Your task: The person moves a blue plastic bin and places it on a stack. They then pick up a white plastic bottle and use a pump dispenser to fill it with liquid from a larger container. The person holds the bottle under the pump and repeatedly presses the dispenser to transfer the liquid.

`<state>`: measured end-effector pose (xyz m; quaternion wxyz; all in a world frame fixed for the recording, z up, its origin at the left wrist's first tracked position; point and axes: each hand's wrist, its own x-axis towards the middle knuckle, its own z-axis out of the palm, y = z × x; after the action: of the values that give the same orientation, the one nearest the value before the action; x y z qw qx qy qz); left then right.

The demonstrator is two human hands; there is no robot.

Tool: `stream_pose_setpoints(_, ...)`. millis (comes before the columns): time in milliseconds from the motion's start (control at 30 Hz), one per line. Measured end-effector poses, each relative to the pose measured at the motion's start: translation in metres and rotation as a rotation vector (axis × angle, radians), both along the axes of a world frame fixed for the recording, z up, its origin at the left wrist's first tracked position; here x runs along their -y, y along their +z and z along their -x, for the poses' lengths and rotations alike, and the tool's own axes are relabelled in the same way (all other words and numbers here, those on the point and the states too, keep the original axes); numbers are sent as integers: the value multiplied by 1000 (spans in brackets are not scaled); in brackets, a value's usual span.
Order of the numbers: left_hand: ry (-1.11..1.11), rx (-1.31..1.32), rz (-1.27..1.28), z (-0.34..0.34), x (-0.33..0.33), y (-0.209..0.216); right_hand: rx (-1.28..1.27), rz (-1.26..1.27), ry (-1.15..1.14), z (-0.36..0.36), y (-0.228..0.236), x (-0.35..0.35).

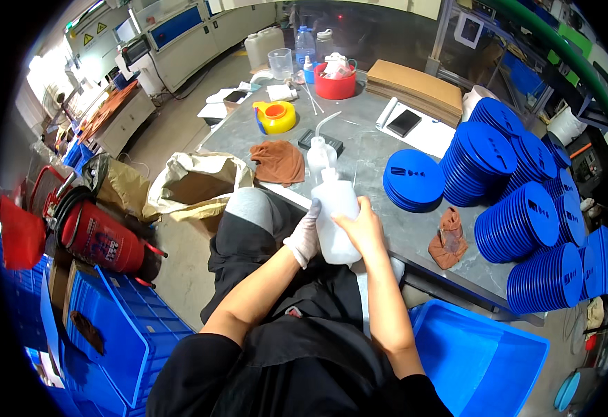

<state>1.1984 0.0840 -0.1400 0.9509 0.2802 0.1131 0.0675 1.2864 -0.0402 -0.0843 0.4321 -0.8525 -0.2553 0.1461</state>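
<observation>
A translucent white plastic bottle (337, 215) is held over my lap, at the table's front edge. My left hand (304, 236), in a white glove, closes round its left side. On the other side my bare right hand (363, 228) grips it with the thumb across the front. The bottle's neck points away from me, toward a second translucent bottle (320, 158) with a bent spout. Whether the two bottles touch I cannot tell. A flat black device (331, 144) lies behind that second bottle, and a crumpled brown cloth (278, 163) is to its left.
Several stacks of blue discs (481, 163) line the table's right side, with a lower stack (413, 179) nearer the middle. Another brown cloth (448, 240) lies near the front edge. A blue bin (477, 361) stands below right, an open sack (203, 182) and red extinguisher (102, 240) left.
</observation>
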Motion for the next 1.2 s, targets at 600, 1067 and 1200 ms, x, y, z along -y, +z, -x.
stream_pose_setpoints(600, 161, -61, -66, -10, -7, -1, 143, 112, -106, 19, 13, -23)
stream_pose_setpoints(1067, 63, -524, -31, -32, -20, 0, 40, 236, -298, 33, 33, -45)
stream_pose_setpoints(1200, 159, -405, -207, -36, -4, -42, 86, 224, -281, 37, 29, -50)
